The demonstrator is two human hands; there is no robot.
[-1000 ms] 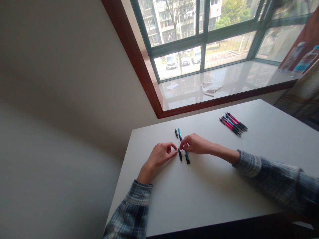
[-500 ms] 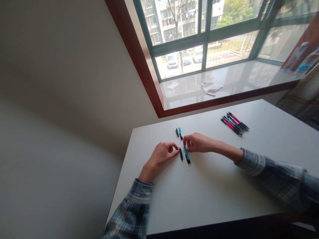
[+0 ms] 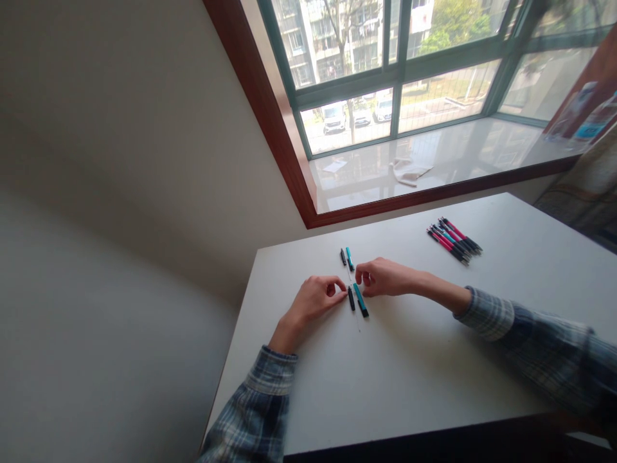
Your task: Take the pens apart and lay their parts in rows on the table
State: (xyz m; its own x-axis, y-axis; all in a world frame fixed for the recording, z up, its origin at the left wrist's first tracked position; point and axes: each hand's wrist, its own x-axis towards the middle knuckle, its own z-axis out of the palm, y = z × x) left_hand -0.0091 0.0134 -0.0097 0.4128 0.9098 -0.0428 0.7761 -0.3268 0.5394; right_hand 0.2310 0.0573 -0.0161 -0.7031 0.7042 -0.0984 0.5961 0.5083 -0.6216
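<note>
Pen parts lie in the middle of the white table (image 3: 414, 373): a short black piece (image 3: 351, 298) and a teal barrel (image 3: 360, 300) side by side, with another black piece (image 3: 342, 256) and teal piece (image 3: 349, 258) further back. My left hand (image 3: 315, 299) rests left of them, thumb and forefinger pinched together beside the black piece. My right hand (image 3: 383, 276) lies just right of the parts, fingers curled in a pinch near the teal barrel's far end. What either pinch holds is too small to make out.
A bundle of several pink, teal and black pens (image 3: 453, 239) lies at the table's back right. Behind the table runs a glossy window sill (image 3: 457, 157) with a crumpled cloth (image 3: 409, 171). The table's left edge is close to my left forearm.
My right hand has drawn slightly back and to the right, away from the left hand's fingertips. The left hand has stayed in place beside the black piece.
</note>
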